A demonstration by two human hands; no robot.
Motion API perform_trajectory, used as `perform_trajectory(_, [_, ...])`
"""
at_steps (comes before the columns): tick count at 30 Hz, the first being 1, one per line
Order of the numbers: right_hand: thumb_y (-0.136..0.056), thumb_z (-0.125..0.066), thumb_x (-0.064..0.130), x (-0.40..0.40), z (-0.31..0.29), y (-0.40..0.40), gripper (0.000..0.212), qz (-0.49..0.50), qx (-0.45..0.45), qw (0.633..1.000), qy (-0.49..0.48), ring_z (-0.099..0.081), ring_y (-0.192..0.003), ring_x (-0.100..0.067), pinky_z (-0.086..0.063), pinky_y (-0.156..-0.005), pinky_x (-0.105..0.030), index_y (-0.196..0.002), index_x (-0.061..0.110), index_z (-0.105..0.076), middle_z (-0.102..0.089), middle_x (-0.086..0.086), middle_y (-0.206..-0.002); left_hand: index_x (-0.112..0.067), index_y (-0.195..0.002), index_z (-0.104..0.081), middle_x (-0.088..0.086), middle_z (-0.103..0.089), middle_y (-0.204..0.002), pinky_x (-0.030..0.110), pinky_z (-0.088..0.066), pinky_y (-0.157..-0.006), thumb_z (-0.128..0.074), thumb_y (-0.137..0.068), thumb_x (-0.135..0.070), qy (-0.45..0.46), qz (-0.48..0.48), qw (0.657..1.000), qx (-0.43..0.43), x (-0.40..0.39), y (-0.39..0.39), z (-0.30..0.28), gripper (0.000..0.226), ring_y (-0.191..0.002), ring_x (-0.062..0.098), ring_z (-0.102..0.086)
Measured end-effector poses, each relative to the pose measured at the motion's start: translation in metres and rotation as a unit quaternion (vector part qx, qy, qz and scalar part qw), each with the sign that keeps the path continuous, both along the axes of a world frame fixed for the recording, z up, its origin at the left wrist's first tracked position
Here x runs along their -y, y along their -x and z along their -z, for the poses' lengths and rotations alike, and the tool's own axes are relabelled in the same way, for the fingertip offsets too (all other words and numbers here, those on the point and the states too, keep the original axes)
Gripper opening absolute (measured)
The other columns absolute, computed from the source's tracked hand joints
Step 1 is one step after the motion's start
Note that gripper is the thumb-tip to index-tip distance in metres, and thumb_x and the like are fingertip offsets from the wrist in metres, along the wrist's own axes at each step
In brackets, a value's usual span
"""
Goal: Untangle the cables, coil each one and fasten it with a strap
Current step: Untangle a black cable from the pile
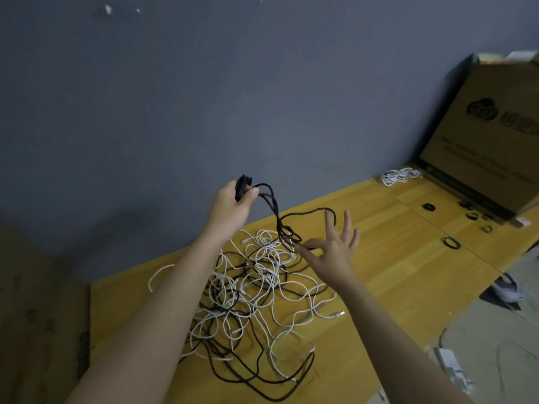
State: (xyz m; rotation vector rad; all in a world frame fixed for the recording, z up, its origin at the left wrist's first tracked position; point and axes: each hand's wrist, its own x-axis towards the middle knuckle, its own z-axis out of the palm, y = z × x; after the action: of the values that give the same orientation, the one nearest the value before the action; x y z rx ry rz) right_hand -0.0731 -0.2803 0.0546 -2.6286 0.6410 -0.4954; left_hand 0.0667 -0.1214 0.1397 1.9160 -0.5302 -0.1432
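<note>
Left hand (233, 199) grips coiled black cable (274, 208) at ten o'clock above the desk (393, 258); right hand (332, 249) pinches its limp, light trailing strand, other fingers spread, above the tangle (256, 301).

A tangled heap of black and white cables (256, 301) is spread on the yellow wooden counter (393, 258), towards its near left. A coiled black cable (243, 186) is held above the heap by the left hand (233, 202), with the right hand (332, 246) to its right. A bundled white cable (399, 176) lies at the far right, beside a large brown cardboard box (481, 135). Small black strap rings (452, 242) are scattered in front of the box.
</note>
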Motion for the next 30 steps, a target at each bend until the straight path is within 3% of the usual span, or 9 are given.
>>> perform_trajectory(3, [-0.089,-0.044,0.064,0.007,-0.011,-0.004,0.037,-0.010,-0.125,0.981,0.146,0.031,-0.140,-0.033,0.024,-0.107,-0.058,-0.095,0.041,-0.072,0.004,-0.005,-0.160,-0.013,-0.098,-0.057,0.001,-0.059,-0.089,0.028,-0.037,-0.070,-0.055,-0.096,-0.029,-0.001,-0.017,1.000,0.009,0.006,-0.006,-0.010,0.017,-0.084,0.018,-0.055])
perform_trajectory(6, [-0.091,-0.041,0.063,0.013,-0.014,0.000,0.038,-0.009,-0.225,0.962,0.153,0.022,-0.144,-0.032,0.021,-0.106,-0.062,-0.102,0.041,-0.070,0.001,0.002,-0.161,-0.014,-0.098,-0.057,0.002,-0.060,-0.092,0.028,-0.037,-0.072,-0.056,-0.096,-0.029,0.007,-0.051,0.999,0.017,0.005,-0.006,-0.015,0.016,-0.085,0.019,-0.055])
perform_trajectory(12, [-0.095,-0.040,0.056,0.033,-0.006,0.029,0.035,-0.023,-0.253,0.953,0.164,0.009,-0.148,-0.024,0.013,-0.112,-0.063,-0.111,0.040,-0.066,-0.031,0.017,-0.152,-0.011,-0.095,-0.053,0.002,-0.055,-0.082,0.032,-0.040,-0.069,-0.054,-0.096,-0.030,0.034,-0.135,0.990,-0.012,-0.010,-0.014,-0.010,0.019,-0.082,0.026,-0.055])
perform_trajectory(15, [-0.095,-0.043,0.054,0.032,-0.009,0.032,0.033,-0.055,-0.253,0.941,0.215,0.007,-0.148,-0.025,0.019,-0.107,-0.061,-0.110,0.038,-0.068,-0.033,0.017,-0.151,-0.010,-0.094,-0.050,0.005,-0.054,-0.085,0.033,-0.040,-0.068,-0.051,-0.097,-0.033,-0.015,-0.102,0.995,0.002,-0.008,-0.005,-0.005,0.023,-0.080,0.026,-0.053])
perform_trajectory(19, [-0.091,-0.057,0.038,0.021,-0.003,0.031,0.019,-0.029,-0.143,0.968,0.206,-0.012,-0.147,-0.029,0.016,-0.109,-0.057,-0.104,0.035,-0.071,-0.045,0.010,-0.146,-0.012,-0.089,-0.052,-0.002,-0.051,-0.073,0.031,-0.036,-0.059,-0.050,-0.098,-0.034,-0.036,-0.029,0.998,0.037,-0.001,0.008,-0.013,0.024,-0.067,0.015,-0.050])
perform_trajectory(21, [-0.086,-0.059,0.033,0.013,0.002,0.027,0.020,-0.001,-0.048,0.978,0.201,-0.033,-0.136,-0.029,-0.004,-0.110,-0.053,-0.101,0.031,-0.072,-0.059,0.005,-0.131,-0.012,-0.090,-0.054,-0.003,-0.052,-0.073,0.025,-0.036,-0.058,-0.051,-0.098,-0.033,-0.032,-0.008,0.998,0.053,0.003,0.014,-0.018,0.022,-0.066,0.010,-0.049])
perform_trajectory(23, [-0.088,-0.054,0.033,-0.001,0.000,0.022,0.023,-0.001,0.098,0.980,0.174,-0.049,-0.112,-0.024,-0.032,-0.095,-0.043,-0.100,0.026,-0.072,-0.067,0.006,-0.108,-0.013,-0.090,-0.055,-0.004,-0.052,-0.072,0.024,-0.035,-0.058,-0.051,-0.097,-0.032,-0.033,0.009,0.997,0.065,0.007,0.020,-0.020,0.021,-0.065,0.010,-0.049])
perform_trajectory(27, [-0.087,-0.057,0.052,-0.037,-0.032,0.011,0.047,-0.046,0.192,0.965,-0.170,-0.054,-0.091,-0.001,-0.050,-0.077,-0.020,-0.128,0.029,-0.053,-0.054,0.014,-0.108,-0.013,-0.091,-0.057,-0.002,-0.056,-0.075,0.029,-0.039,-0.063,-0.053,-0.096,-0.033,-0.024,0.029,0.996,0.076,0.010,0.030,-0.017,0.021,-0.071,0.016,-0.054])
perform_trajectory(30, [-0.091,-0.060,0.034,-0.041,-0.039,0.006,0.026,-0.064,0.231,0.954,-0.182,-0.055,-0.090,0.003,-0.045,-0.073,-0.013,-0.116,0.030,-0.057,-0.051,0.010,-0.110,-0.011,-0.093,-0.058,0.004,-0.057,-0.078,0.033,-0.041,-0.067,-0.052,-0.097,-0.033,-0.022,0.034,0.996,0.074,0.009,0.036,-0.014,0.024,-0.075,0.021,-0.056])
